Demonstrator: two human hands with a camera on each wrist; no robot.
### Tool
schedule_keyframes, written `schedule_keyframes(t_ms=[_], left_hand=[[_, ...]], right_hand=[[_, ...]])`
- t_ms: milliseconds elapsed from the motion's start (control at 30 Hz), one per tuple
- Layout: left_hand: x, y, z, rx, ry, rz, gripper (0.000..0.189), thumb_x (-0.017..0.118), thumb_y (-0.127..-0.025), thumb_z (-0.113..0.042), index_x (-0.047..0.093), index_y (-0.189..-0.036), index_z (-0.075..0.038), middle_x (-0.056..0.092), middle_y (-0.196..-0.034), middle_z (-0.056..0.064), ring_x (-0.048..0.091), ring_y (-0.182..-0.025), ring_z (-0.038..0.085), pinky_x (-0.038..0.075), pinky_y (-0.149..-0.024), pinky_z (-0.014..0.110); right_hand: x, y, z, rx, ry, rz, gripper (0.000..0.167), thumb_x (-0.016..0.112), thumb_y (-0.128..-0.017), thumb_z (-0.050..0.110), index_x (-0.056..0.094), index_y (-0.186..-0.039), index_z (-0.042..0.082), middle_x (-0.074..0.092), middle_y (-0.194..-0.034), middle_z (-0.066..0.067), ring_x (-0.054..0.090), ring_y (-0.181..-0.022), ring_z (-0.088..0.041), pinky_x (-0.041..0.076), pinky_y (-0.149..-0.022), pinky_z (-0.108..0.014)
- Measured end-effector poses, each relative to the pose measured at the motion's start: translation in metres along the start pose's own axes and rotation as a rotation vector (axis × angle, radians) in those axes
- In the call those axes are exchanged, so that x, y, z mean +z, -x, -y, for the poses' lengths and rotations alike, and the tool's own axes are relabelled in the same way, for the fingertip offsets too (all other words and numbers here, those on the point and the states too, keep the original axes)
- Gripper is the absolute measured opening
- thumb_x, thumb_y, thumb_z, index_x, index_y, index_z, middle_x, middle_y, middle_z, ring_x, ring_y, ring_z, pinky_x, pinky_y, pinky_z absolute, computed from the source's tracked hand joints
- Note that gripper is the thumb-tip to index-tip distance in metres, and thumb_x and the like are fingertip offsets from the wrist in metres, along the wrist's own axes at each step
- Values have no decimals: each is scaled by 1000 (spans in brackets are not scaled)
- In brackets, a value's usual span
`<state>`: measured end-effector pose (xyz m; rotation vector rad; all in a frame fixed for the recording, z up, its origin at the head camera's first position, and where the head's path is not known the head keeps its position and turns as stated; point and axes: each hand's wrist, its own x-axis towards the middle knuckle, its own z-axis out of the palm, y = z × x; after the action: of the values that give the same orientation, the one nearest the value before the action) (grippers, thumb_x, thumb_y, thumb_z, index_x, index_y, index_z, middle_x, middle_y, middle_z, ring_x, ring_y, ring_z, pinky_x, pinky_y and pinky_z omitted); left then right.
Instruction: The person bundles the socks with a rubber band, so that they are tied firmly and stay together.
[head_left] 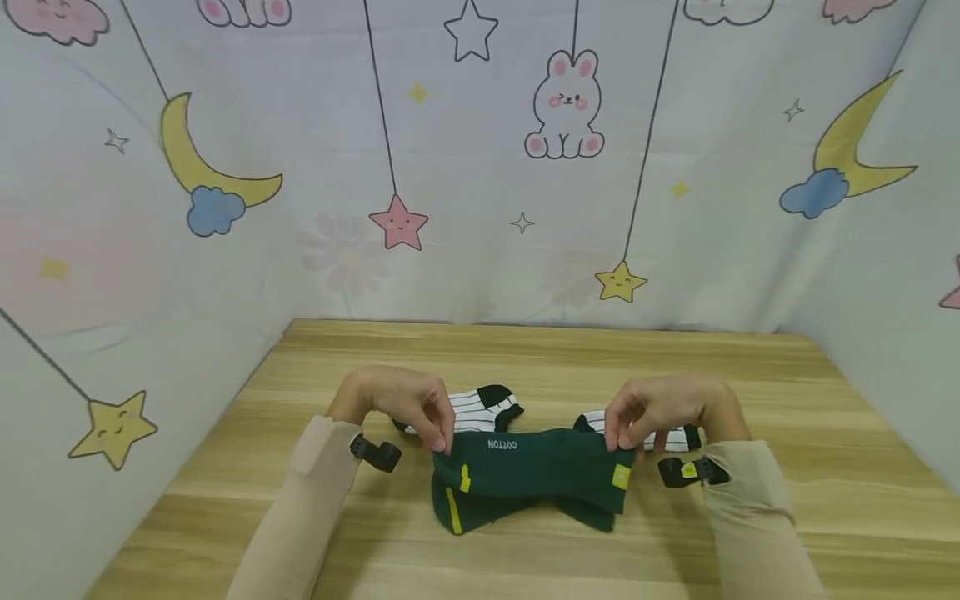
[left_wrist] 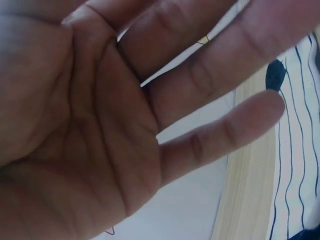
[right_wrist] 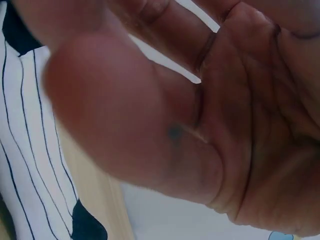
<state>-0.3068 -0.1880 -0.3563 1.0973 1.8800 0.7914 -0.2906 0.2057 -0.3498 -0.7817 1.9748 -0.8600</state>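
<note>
A dark green sock [head_left: 536,467] with yellow marks and the word COTTON is stretched sideways between both hands in the head view. My left hand [head_left: 408,408] pinches its left end between thumb and fingers. At the opposite end, my right hand [head_left: 660,408] pinches the upper corner. More dark green sock fabric [head_left: 472,515] with a yellow stripe lies underneath, partly covered. Behind the left hand is a white sock [head_left: 476,408] with black stripes. Another striped sock [head_left: 682,437] lies behind the right hand, partly hidden by it. Both wrist views show mostly palm and striped sock, with the pinch itself out of sight.
The socks are on a wood-grain table [head_left: 360,542]. A pale printed cloth [head_left: 480,275] stands along the table's back edge and both sides. Black wrist cameras [head_left: 378,454] are strapped at both cuffs.
</note>
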Motion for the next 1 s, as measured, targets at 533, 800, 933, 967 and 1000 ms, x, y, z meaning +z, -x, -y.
schedule_keyframes(t_ms=[533,800,933,967,1000], left_hand=[[5,-8,1,-152,32,42,8,71,-89,0,77,-92,3,75,-81,6,69,-83,41,52,-85,58],[8,-12,1,-234,21,33,7,72,-88,1,78,-90,2,75,-83,15,72,-75,21,56,-83,46],[10,-14,2,-283,-13,34,6,73,-87,-1,79,-89,0,75,-83,13,70,-73,15,56,-79,35],[11,-14,2,-292,-27,33,6,74,-87,-2,80,-90,-1,75,-82,12,69,-72,13,55,-78,31],[11,-14,2,-300,-43,29,7,74,-87,-3,80,-89,-2,75,-82,11,69,-71,12,54,-77,28]], right_hand=[[7,-17,-6,205,-42,-21,12,63,-94,0,74,-96,4,70,-83,-6,70,-69,-19,54,-55,-28],[11,-23,-6,276,3,-42,15,65,-92,-1,75,-97,8,69,-77,-5,70,-67,-17,55,-57,-31],[14,-28,-5,310,22,-43,17,64,-92,-1,76,-97,10,64,-70,-2,69,-63,-15,53,-55,-28],[14,-29,-5,320,23,-46,17,64,-92,-1,77,-96,10,63,-69,-2,68,-62,-14,52,-54,-27],[15,-30,-5,330,25,-48,17,64,-92,-1,77,-96,10,62,-69,-1,67,-61,-13,51,-53,-26]])
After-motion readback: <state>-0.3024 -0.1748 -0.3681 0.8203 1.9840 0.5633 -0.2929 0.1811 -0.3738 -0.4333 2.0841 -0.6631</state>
